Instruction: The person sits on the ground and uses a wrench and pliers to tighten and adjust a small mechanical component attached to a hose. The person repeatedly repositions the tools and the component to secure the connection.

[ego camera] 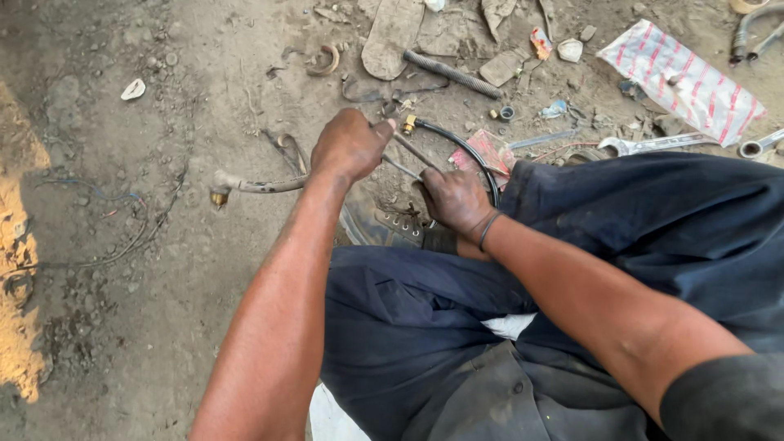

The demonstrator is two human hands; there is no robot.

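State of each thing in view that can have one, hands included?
Left hand: closed around a thin metal rod.
Right hand: gripping the rod's lower part.
Black hose: curved, brass fitting at its end.
Grey hose: lying on the dirt.
Wrench: lying flat, untouched.
Striped wrapper: crumpled on the ground.

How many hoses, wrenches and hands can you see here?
Hoses: 2, a black hose and a dirty grey hose
Wrenches: 2, and
Hands: 2, left hand, right hand
Total: 6
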